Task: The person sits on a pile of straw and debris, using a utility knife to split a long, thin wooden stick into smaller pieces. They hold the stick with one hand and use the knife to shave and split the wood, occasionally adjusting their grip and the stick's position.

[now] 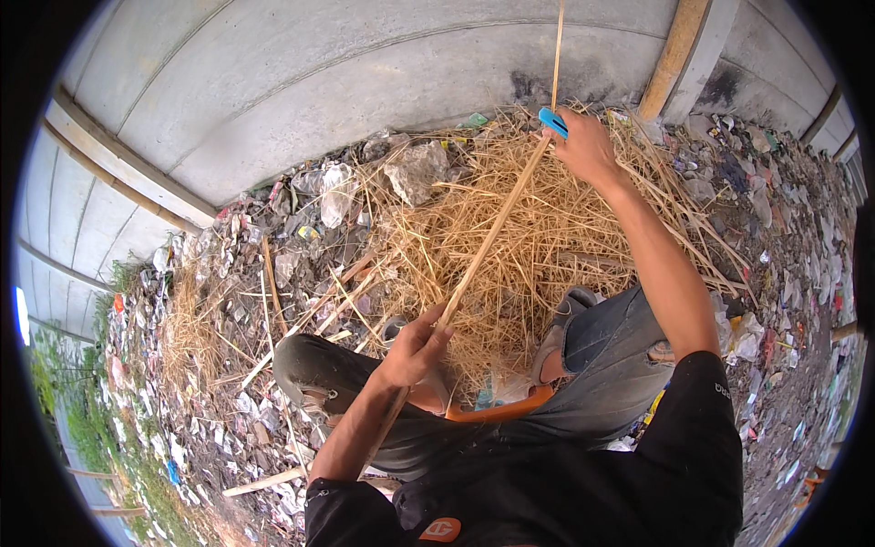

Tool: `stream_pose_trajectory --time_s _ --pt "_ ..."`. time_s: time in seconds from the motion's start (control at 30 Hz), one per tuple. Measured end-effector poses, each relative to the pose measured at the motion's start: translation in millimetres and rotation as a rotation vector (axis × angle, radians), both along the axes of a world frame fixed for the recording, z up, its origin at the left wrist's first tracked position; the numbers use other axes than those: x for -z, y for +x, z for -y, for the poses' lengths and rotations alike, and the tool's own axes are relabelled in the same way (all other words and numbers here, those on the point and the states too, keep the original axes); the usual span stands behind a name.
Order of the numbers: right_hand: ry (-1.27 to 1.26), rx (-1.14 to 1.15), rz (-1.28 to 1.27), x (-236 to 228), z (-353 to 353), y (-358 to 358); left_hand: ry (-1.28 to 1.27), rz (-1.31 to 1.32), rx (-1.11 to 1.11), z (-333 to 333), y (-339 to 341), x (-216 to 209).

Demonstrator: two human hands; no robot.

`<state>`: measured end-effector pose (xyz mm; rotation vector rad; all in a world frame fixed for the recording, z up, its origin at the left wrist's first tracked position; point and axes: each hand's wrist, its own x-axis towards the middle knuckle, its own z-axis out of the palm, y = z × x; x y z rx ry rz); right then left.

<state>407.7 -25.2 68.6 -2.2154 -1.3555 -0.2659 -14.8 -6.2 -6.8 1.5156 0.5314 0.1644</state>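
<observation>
- Holding a long, pale bamboo strip (497,223) at a slant, the person works with both hands in front of the body, knees bent and set apart.
- Left hand (416,348): pinching the strip between thumb and fingers, above the left thigh. Below this hand the strip runs down along the inner side of the left forearm.
- Right hand (583,146): fingers closed round a blue tool (552,121), arm stretched forward. The tool sits at the far part of the strip; its blade cannot be made out.
- Location of the strip: rising from near the lap, over the straw-coloured shavings, to the right hand. A narrower length (558,50) shows beyond the tool, against the wall; whether it is the same piece cannot be told.
- Shavings (538,237): heaped loosely between and beyond the feet, long curled slivers mixed with straight ones. A smaller heap (189,328) lies to the left.
- Ground: strewn with mixed litter. A grey rock (416,171) lies beside the main heap, with a clear plastic bag (338,194) to its left.
- Person's clothing: black short-sleeved shirt (547,497), worn dark trousers (602,374). An orange curved edge (497,407) shows between the thighs.
- Background: grey panel wall (365,82), dark smudges near its base, a bamboo pole (674,59) standing against it at right.
</observation>
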Motion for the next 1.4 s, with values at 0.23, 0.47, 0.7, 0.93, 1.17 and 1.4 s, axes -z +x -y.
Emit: stream_pose_trajectory --time_s 0.23,0.47,0.7,0.93,1.17,1.4 --pt "0.412 0.088 -0.452 -7 11 41 0.01 0.011 0.02 0 -4 5" --pt "-0.131 -0.104 -0.334 -8 23 -37 -0.234 0.12 -0.089 -7 1 -11" --pt "-0.311 -0.532 -0.369 19 39 -163 -0.277 0.169 -0.131 -14 5 -18" --pt "-0.331 -0.602 -0.438 38 30 -174 -0.258 0.122 -0.193 -14 10 -11" --pt "-0.233 -0.226 -0.501 49 -4 -49 -0.157 0.047 -0.088 -9 -5 -2" --pt "-0.332 -0.045 -0.421 42 -1 -15 -0.109 -0.023 -0.065 -8 1 0"
